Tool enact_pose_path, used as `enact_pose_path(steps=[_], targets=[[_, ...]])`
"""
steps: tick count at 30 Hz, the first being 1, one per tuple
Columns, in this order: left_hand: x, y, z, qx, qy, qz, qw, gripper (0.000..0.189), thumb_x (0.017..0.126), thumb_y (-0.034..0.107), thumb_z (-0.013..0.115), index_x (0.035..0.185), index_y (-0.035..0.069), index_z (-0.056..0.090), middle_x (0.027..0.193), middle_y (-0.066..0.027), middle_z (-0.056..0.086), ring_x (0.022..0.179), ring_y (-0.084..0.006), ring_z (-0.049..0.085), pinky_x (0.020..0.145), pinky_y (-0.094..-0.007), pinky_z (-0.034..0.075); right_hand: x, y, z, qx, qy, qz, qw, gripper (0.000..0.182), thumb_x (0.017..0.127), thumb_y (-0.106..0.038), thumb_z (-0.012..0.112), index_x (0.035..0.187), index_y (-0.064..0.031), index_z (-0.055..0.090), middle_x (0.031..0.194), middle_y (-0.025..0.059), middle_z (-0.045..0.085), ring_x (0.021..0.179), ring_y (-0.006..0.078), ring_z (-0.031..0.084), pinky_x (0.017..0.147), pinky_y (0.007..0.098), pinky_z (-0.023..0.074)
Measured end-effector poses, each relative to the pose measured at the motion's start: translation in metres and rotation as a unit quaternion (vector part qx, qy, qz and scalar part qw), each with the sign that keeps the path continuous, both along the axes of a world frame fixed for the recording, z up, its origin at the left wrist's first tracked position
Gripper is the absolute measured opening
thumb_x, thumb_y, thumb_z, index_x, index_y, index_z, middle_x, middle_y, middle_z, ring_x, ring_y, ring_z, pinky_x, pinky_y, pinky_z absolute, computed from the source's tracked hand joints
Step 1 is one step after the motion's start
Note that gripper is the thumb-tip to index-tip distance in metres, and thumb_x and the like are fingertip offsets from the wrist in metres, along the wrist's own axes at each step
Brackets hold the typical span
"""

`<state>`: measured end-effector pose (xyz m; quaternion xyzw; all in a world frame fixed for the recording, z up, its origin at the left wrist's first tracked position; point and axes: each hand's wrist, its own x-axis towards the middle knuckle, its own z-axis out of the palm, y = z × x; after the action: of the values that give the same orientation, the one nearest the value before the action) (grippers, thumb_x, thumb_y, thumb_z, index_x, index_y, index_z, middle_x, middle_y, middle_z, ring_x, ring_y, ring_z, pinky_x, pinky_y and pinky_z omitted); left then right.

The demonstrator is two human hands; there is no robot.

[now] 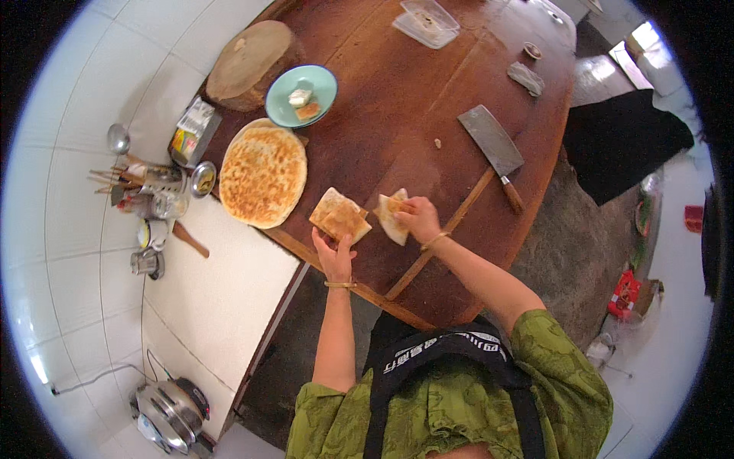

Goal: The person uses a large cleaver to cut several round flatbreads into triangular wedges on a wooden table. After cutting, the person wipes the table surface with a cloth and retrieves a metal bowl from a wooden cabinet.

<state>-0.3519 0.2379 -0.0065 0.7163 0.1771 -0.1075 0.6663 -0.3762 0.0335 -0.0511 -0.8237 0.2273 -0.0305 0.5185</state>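
Note:
My left hand [335, 258] holds a small stack of cut flatbread pieces [339, 215] at the table's near edge. To its right, my right hand [418, 218] grips more flatbread pieces [392, 221] by their right side, apart from the stack. A browned round flatbread [264, 175] lies whole to the left, seemingly on top of another. Behind it stands a green enamel bowl [287, 86] with a white lump and a browned piece inside. A cleaver [492, 140] with a wooden handle rests flat on the right of the wooden table [395, 126].
A thick round chopping block [252, 63] stands at the back left. Clear plastic containers [427, 23] lie at the far side. A wooden strip [441, 235] crosses the near right of the table. Utensil holders and jars line the wall beside the white counter [223, 287].

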Motion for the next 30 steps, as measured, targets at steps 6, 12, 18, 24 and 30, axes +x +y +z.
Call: enact_pose_path(steps=[6,12,18,24,30], targets=[[0.035,0.002,-0.002,0.143,-0.093,-0.041,0.984,0.084,0.071,0.01,0.07,0.138,-0.004,0.022,0.132,-0.021,0.039,0.118,-0.0298,0.043,0.098,-0.0364,0.036,0.061,0.031,0.02,-0.013,0.009,0.019,1.0,0.026,0.07,-0.021,0.067,0.09,-0.0037,0.064,0.089,0.0157,0.059,0.092,0.0329,0.053,0.084,0.0396,0.0437],[0.092,0.008,0.008,0.063,-0.013,-0.065,0.996,0.079,0.081,0.014,0.062,0.141,-0.002,0.013,0.125,-0.0217,0.042,0.096,-0.0246,0.056,0.066,-0.0317,0.054,0.117,0.009,0.021,-0.073,-0.109,0.054,0.99,0.032,0.078,-0.027,0.061,0.1,-0.0043,0.061,0.102,0.0181,0.055,0.105,0.0333,0.051,0.09,0.0394,0.0431],[0.053,0.015,0.004,0.022,-0.025,-0.001,0.999,0.071,0.085,0.016,0.059,0.14,-0.001,0.016,0.115,-0.0171,0.046,0.084,-0.0201,0.056,0.063,-0.0295,0.054,0.102,-0.114,0.032,-0.328,0.048,-0.022,0.943,0.023,0.082,-0.026,0.06,0.092,-0.0061,0.062,0.101,0.0134,0.056,0.096,0.0293,0.057,0.083,0.0386,0.0474],[0.002,0.024,-0.015,0.027,-0.061,-0.018,0.998,0.055,0.089,0.017,0.057,0.132,-0.007,0.032,0.122,-0.0186,0.045,0.089,-0.0167,0.056,0.07,-0.0271,0.052,0.102,-0.125,0.027,-0.372,0.135,0.068,0.916,0.017,0.08,-0.012,0.057,0.093,-0.0006,0.06,0.098,0.019,0.058,0.092,0.0329,0.061,0.077,0.0395,0.0508],[-0.025,0.025,-0.018,0.083,-0.081,-0.142,0.983,0.034,0.087,0.011,0.056,0.118,-0.003,0.049,0.103,-0.01,0.057,0.082,-0.0126,0.057,0.069,-0.0246,0.051,0.066,-0.12,0.018,-0.374,0.139,0.108,0.91,0.016,0.078,-0.012,0.055,0.088,0.0006,0.061,0.092,0.0212,0.063,0.089,0.0344,0.063,0.075,0.0399,0.0521]])
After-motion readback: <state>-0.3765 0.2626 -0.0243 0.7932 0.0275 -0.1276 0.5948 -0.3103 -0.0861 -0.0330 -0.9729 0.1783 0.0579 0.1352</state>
